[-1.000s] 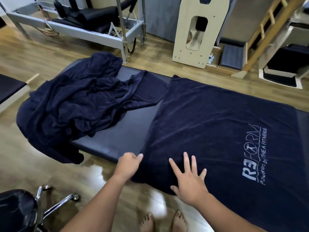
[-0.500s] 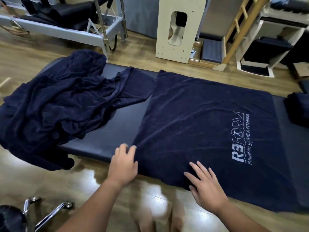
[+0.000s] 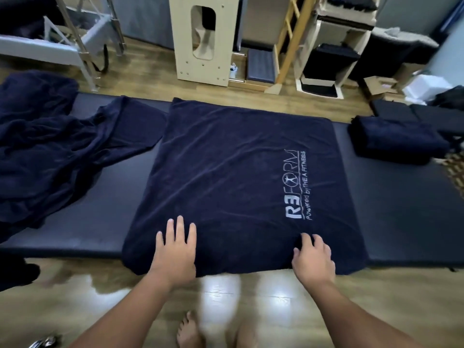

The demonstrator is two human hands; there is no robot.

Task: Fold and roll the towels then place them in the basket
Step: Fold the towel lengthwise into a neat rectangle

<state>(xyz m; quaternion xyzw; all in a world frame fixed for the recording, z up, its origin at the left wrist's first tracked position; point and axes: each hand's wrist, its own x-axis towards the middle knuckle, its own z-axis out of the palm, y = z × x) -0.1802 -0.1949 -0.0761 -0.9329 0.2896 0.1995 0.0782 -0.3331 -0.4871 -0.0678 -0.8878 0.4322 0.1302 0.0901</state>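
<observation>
A navy towel [image 3: 226,172] with a white logo lies spread flat across the black padded bench [image 3: 401,209], its near edge hanging over the front. My left hand [image 3: 175,247] presses flat on the towel near its front left corner, fingers straight. My right hand [image 3: 312,257] rests on the towel's front edge further right, fingers bent into the cloth. A heap of crumpled navy towels [image 3: 42,146] lies on the bench's left end. A folded navy towel [image 3: 394,141] sits at the right end. A woven basket [image 3: 455,169] shows only partly at the right edge.
Wooden floor lies in front of the bench, with my bare feet [image 3: 190,332] below. Behind the bench stand a pale wooden frame [image 3: 200,41], a wooden ladder piece [image 3: 288,46] and a metal-framed bed [image 3: 62,46].
Both hands slid rightward along the towel's near edge. The left hand moved from the corner onto the towel; the right hand's fingers went from spread flat to bent. The view shifted right.
</observation>
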